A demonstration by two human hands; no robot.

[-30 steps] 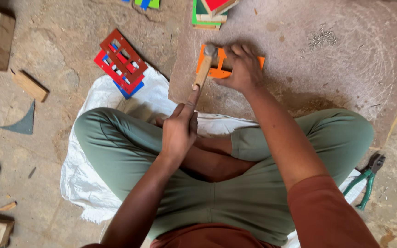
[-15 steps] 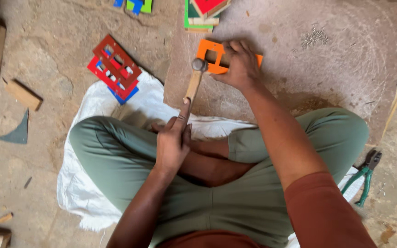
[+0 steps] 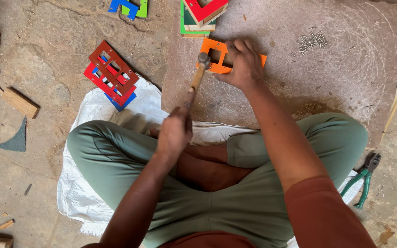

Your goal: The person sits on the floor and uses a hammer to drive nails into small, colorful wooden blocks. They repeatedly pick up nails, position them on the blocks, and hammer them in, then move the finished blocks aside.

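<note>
An orange cut-out frame piece (image 3: 213,51) lies flat on a reddish stone slab (image 3: 327,87). My right hand (image 3: 243,64) presses down on it, fingers spread over its right half. My left hand (image 3: 174,132) grips the wooden handle of a small hammer (image 3: 197,76); its metal head sits at the frame's left edge. I sit cross-legged in green trousers on a white sack (image 3: 81,193).
A pile of small nails (image 3: 312,41) lies on the slab. Red and blue frames (image 3: 111,76) are stacked to the left, more coloured pieces (image 3: 203,14) at the top. Green-handled pliers (image 3: 363,180) lie at right. Wood offcuts (image 3: 19,102) lie at left.
The hammer head has come down from above the orange frame to its left edge. The right hand has stayed on the frame.
</note>
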